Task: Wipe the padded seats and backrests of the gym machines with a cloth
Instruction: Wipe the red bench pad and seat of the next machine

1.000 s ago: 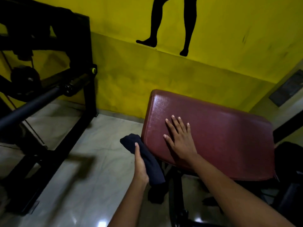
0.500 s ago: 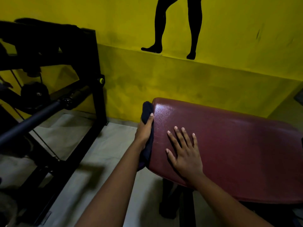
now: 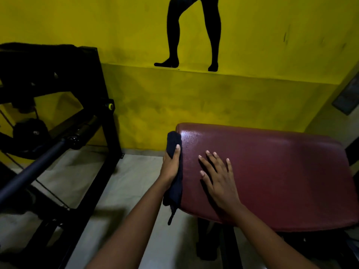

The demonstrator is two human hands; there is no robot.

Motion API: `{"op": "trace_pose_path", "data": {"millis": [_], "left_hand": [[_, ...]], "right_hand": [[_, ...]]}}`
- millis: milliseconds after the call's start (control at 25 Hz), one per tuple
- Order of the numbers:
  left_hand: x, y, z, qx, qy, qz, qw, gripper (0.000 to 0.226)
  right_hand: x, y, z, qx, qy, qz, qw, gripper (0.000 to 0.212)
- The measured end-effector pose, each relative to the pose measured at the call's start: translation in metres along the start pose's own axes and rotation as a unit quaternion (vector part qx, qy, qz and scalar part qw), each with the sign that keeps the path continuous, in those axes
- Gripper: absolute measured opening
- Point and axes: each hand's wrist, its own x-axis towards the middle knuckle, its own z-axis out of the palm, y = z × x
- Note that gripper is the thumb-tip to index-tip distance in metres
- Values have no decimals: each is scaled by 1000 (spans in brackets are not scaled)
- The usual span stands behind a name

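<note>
A dark red padded seat (image 3: 272, 171) fills the right half of the view, its left edge facing me. My left hand (image 3: 171, 164) grips a dark navy cloth (image 3: 175, 189) and presses it against that left edge, thumb up near the pad's far corner. One end of the cloth sticks out above the thumb and the other hangs below the pad. My right hand (image 3: 219, 177) lies flat on top of the pad, fingers spread, holding nothing.
A black gym machine frame (image 3: 108, 121) with a dark bar (image 3: 35, 167) and a pulley stands to the left on the pale tiled floor (image 3: 81, 183). A yellow wall (image 3: 252, 94) with a black leg silhouette is close behind the seat. The seat's black post (image 3: 209, 245) sits beneath it.
My left hand has brought the cloth up from below the pad's near corner and along its left edge toward the far corner. My right hand has stayed flat on the pad.
</note>
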Motion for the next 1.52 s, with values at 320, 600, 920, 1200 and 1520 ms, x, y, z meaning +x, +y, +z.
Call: {"op": "trace_pose_path", "data": {"millis": [320,600,920,1200,1520], "left_hand": [[81,57,-5,-51,-102,-95,989,69],[88,54,-22,-150,-185,-190,952,71],[105,52,-115,-218,-234,-182,930,65],[200,97,-160,-159,-197,-93,963,53],[334,145,-109,-148,-243,-104,953,46]], "right_hand": [[71,-38,22,-81,60,133,986,53],[78,-60,6,20,25,213,976,55],[154,-176,19,347,57,249,903,28],[273,-191,132,529,-33,322,785,50],[414,-110,196,697,41,354,622,47]]}}
